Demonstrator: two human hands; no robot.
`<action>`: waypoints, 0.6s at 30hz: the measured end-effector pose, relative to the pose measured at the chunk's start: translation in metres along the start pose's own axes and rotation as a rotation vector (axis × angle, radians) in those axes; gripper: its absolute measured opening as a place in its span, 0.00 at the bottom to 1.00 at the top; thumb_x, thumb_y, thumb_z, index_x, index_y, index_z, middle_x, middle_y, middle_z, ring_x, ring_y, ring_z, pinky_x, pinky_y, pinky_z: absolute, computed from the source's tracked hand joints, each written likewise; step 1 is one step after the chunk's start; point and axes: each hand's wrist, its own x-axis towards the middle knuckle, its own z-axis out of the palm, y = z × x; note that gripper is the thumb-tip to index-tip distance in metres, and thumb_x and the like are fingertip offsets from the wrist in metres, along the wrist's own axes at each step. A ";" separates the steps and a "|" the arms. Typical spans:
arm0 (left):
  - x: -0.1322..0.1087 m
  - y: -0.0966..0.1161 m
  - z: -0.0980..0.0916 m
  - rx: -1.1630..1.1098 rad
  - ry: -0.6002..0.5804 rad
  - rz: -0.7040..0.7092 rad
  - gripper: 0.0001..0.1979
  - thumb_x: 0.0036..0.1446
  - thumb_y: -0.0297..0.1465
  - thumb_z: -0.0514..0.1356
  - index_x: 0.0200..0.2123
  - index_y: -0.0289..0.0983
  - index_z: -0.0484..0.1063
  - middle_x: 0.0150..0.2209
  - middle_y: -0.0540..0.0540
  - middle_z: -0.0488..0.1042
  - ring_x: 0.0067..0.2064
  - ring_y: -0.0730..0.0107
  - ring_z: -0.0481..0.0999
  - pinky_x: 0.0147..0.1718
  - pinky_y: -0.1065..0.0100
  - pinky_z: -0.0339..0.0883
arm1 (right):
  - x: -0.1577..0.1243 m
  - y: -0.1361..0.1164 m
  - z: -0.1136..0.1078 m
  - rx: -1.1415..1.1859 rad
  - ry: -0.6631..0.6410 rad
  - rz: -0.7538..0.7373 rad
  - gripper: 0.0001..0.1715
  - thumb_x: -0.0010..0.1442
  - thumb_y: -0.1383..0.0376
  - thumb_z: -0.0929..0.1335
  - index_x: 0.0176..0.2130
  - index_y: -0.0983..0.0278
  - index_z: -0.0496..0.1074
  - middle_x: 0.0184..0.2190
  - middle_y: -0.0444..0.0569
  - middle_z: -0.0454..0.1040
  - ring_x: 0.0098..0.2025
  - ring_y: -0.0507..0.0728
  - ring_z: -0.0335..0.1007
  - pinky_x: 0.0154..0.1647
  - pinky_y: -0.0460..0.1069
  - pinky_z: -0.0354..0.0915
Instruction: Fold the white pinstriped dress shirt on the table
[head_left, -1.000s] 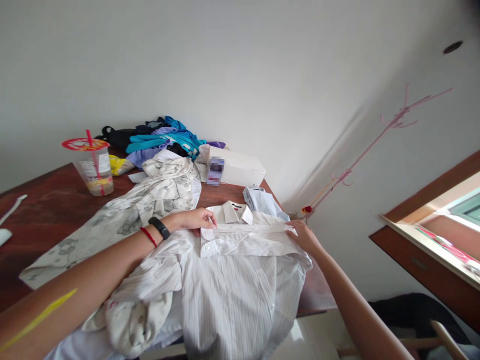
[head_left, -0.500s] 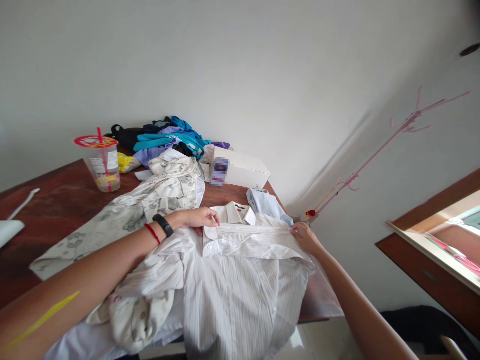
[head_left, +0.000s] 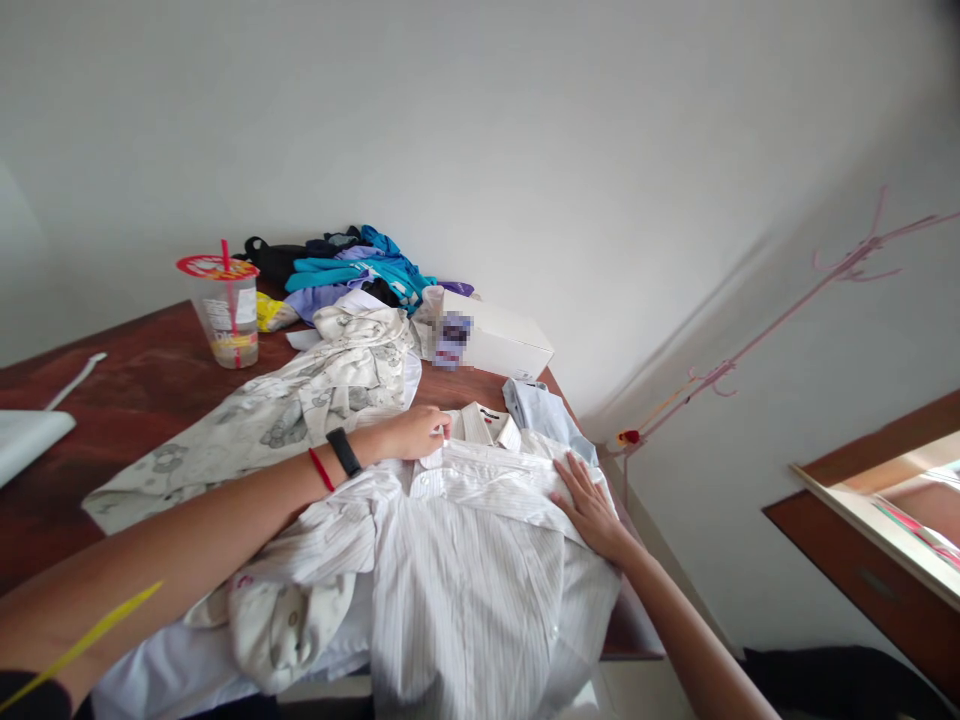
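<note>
"Position of the striped shirt (head_left: 472, 580)?"

"Front part of the table (head_left: 142, 350), collar (head_left: 474, 425) on the far side, lower body past the near edge."

"State of the hands?"

"Well apart. The left hand (head_left: 411, 432) has its fingertips pinched on the cloth just beside the collar, by the buttoned cuff (head_left: 424, 482). The right hand (head_left: 589, 508) lies palm down, fingers spread, on the other side of the shirt, gripping nothing."

"Principal hazard?"

"Slippage, in my judgement. The overhanging cloth could pull the shirt toward the near edge if the right palm lifted."

"Secondary?"

"Creasing. Ridges show across the laid-over cloth between the hands; pressing there without drawing it taut could set them in."

"Anything on the left side?"

"The left forearm crosses bunched striped cloth and lies close to the cartoon-print garment (head_left: 285, 420). A sweep of that arm could drag both. The plastic cup (head_left: 234, 320), liquid inside, stands beyond; a snag on the print garment might disturb it, though I see a gap between them."

"And the right?"

"The light blue garment (head_left: 546, 415) sits just beside the shirt's shoulder. A push outward could shove it toward the table's side edge."
</note>
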 end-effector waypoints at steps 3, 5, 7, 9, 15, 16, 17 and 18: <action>-0.003 0.007 -0.007 0.091 -0.046 0.035 0.13 0.58 0.22 0.53 0.37 0.39 0.78 0.42 0.45 0.81 0.43 0.62 0.78 0.45 0.67 0.67 | -0.003 -0.003 0.006 -0.045 -0.085 0.034 0.40 0.72 0.42 0.53 0.75 0.52 0.46 0.78 0.49 0.34 0.78 0.67 0.29 0.72 0.71 0.43; -0.005 0.011 -0.012 0.166 -0.086 -0.010 0.15 0.60 0.23 0.52 0.39 0.40 0.78 0.44 0.45 0.81 0.43 0.60 0.78 0.42 0.66 0.67 | -0.003 -0.003 0.005 -0.076 -0.110 0.041 0.41 0.72 0.41 0.52 0.76 0.51 0.43 0.78 0.48 0.32 0.78 0.67 0.27 0.72 0.71 0.43; -0.008 0.012 -0.013 0.233 -0.125 -0.046 0.16 0.59 0.24 0.53 0.42 0.42 0.78 0.45 0.44 0.80 0.43 0.58 0.78 0.40 0.65 0.67 | -0.002 -0.004 0.002 -0.098 -0.130 0.040 0.41 0.72 0.41 0.53 0.76 0.50 0.41 0.78 0.48 0.30 0.78 0.67 0.25 0.72 0.72 0.43; -0.011 0.009 -0.009 0.262 -0.164 -0.048 0.15 0.59 0.24 0.56 0.44 0.43 0.78 0.45 0.44 0.79 0.44 0.58 0.77 0.40 0.65 0.67 | -0.001 -0.005 -0.001 -0.110 -0.152 0.032 0.41 0.71 0.41 0.53 0.76 0.49 0.40 0.78 0.49 0.29 0.78 0.68 0.24 0.71 0.73 0.43; -0.011 -0.007 0.008 0.222 -0.087 0.065 0.10 0.56 0.30 0.62 0.43 0.41 0.77 0.48 0.43 0.73 0.42 0.61 0.77 0.42 0.66 0.68 | 0.007 -0.026 -0.030 -0.109 -0.203 0.080 0.44 0.70 0.41 0.57 0.75 0.52 0.46 0.78 0.53 0.34 0.78 0.71 0.30 0.71 0.74 0.43; -0.010 -0.007 0.009 0.202 -0.041 0.109 0.11 0.55 0.28 0.63 0.42 0.40 0.77 0.50 0.43 0.72 0.43 0.61 0.77 0.43 0.66 0.68 | 0.012 -0.036 -0.040 -0.077 -0.174 0.052 0.43 0.69 0.41 0.59 0.74 0.54 0.51 0.77 0.55 0.39 0.77 0.72 0.34 0.71 0.74 0.44; -0.008 -0.007 0.010 0.179 0.018 0.169 0.12 0.53 0.25 0.63 0.42 0.40 0.77 0.52 0.43 0.71 0.45 0.60 0.77 0.46 0.66 0.68 | 0.018 -0.047 -0.049 -0.025 -0.133 -0.010 0.40 0.70 0.42 0.59 0.72 0.56 0.57 0.76 0.56 0.46 0.77 0.72 0.40 0.70 0.73 0.47; -0.007 -0.006 0.011 0.155 0.081 0.238 0.13 0.53 0.22 0.62 0.42 0.39 0.77 0.54 0.43 0.70 0.48 0.59 0.76 0.48 0.65 0.68 | 0.025 -0.061 -0.058 0.057 -0.089 -0.094 0.37 0.71 0.44 0.59 0.69 0.58 0.63 0.73 0.58 0.56 0.74 0.71 0.49 0.70 0.70 0.52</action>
